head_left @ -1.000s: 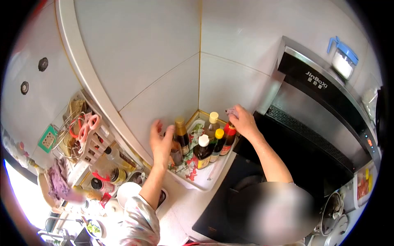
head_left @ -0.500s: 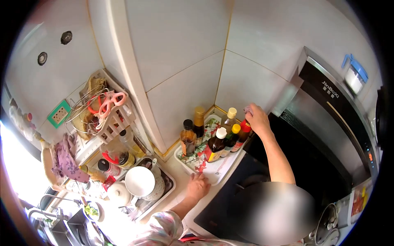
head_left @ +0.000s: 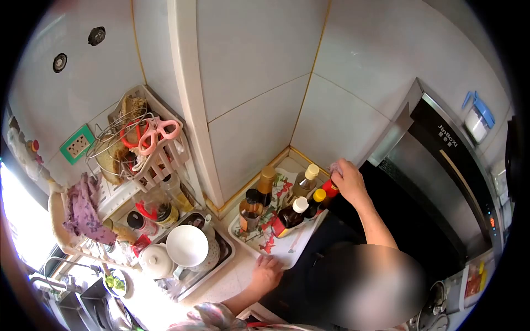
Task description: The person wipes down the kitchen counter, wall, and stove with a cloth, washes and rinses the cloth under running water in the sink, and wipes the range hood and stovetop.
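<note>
On the pale, speckled desk, the shallow, glossy white tray is lying, its floral base showing; my left grip is now resting at its near rim instead of beside the bottles, so my hands are flanking it, though I can't tell whether it's clamping. Glassy, rounded bottles are standing inside. My right grip is pinching a crumpled purplish cloth beside the smooth red cap.

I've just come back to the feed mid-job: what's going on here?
A person's right hand, pinching what looks like a purplish cloth, is at the red-topped bottle. The left hand is at the near edge of the flowered tray. Six bottles, the red-topped one included, stand on the tray, beside a black cooktop.
</note>
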Available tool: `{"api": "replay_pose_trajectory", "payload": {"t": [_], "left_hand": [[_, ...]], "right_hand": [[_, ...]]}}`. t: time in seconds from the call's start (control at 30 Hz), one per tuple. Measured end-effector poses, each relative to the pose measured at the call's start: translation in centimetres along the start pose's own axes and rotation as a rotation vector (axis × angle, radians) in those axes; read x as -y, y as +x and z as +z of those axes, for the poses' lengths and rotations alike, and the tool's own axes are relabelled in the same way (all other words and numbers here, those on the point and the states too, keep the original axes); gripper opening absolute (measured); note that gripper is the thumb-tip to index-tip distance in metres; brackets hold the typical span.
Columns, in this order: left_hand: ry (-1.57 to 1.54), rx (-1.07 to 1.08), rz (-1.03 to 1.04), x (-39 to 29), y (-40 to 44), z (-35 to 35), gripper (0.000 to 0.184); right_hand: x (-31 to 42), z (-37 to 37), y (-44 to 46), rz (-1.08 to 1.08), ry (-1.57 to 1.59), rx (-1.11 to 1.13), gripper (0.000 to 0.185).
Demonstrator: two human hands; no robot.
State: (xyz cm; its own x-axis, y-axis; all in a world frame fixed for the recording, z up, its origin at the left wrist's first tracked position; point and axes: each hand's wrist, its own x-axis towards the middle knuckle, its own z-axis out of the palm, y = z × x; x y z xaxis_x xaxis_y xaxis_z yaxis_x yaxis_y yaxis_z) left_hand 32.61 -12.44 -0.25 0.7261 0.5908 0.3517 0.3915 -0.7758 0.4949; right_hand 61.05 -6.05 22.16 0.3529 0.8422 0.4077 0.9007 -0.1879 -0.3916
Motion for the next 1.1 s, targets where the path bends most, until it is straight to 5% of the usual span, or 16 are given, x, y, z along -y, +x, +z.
{"api": "replay_pose_trajectory", "payload": {"t": [0.13,0.37,0.5,0.9,1.0,1.1], "left_hand": [[-0.097,0.012,-0.063,0.0,-0.9,-1.6,0.027],[-0.309,-0.467,-0.634,2.2,0.7,-2.0,0.063],[-1.007,-0.463,-1.025,2.2,3.4,-3.0,0.059],[-0.969,-0.445,-0.935,4.3,7.9,4.0,0.056],[-1.053,-0.408,-0.945,4.3,8.1,2.9,0.056],[-1.160,-0.481,-0.846,4.8,6.9,3.5,0.050]], "right_hand": [[1.3,-0.6,-0.8,-0.010,-0.018,0.031,0.016],[1.9,-0.3,-1.5,-0.076,-0.020,-0.013,0.015],[1.2,-0.1,-0.9,-0.021,-0.028,-0.031,0.015],[-1.5,0.8,2.5,0.053,-0.135,-0.060,0.020],[-4.3,0.9,3.6,0.158,0.114,-0.104,0.020],[-1.2,-1.7,3.5,0.143,0.310,-0.482,0.015]]}}
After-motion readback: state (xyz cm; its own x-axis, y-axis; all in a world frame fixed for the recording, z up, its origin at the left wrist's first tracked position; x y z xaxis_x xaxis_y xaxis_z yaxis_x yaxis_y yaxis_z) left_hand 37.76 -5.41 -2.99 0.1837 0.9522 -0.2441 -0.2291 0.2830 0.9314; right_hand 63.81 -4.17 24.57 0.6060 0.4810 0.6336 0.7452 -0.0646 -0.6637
